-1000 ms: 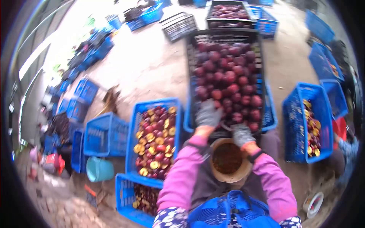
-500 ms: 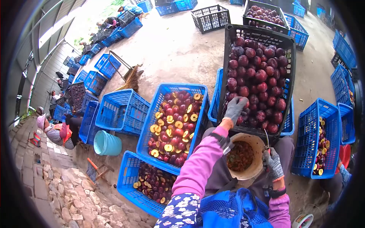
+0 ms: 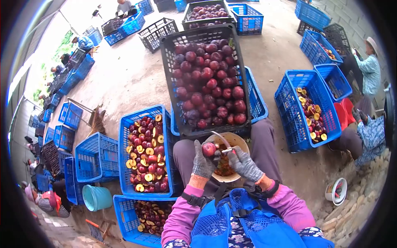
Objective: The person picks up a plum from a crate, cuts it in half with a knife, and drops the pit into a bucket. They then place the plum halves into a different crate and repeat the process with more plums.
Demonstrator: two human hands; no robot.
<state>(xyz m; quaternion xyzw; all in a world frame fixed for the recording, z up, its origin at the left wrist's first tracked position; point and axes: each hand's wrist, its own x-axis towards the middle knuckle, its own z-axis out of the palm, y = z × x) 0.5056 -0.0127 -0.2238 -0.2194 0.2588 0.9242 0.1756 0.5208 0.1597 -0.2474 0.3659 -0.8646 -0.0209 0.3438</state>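
My gloved left hand [image 3: 202, 164] is closed around a dark red plum [image 3: 209, 149]. Gripped in my gloved right hand [image 3: 245, 164] is a knife with a thin curved blade [image 3: 223, 140], its blade pointing up and left near the plum. Both hands are over a cream bucket [image 3: 243, 143] between my knees, with reddish-brown scraps partly visible inside. Just beyond them, a black crate [image 3: 166, 74] full of whole plums leans toward me on a blue crate [image 3: 257, 99].
Left of my knee stands a blue crate [image 3: 123, 155] of cut plums, with another blue crate [image 3: 124, 223] below it. A turquoise bucket [image 3: 97, 197] sits farther left. On the right are a blue crate [image 3: 285, 111] of halves and a seated person [image 3: 370, 134].
My left hand has left the black crate with a plum and come back over the bucket beside the knife. The whole view has turned to the right.
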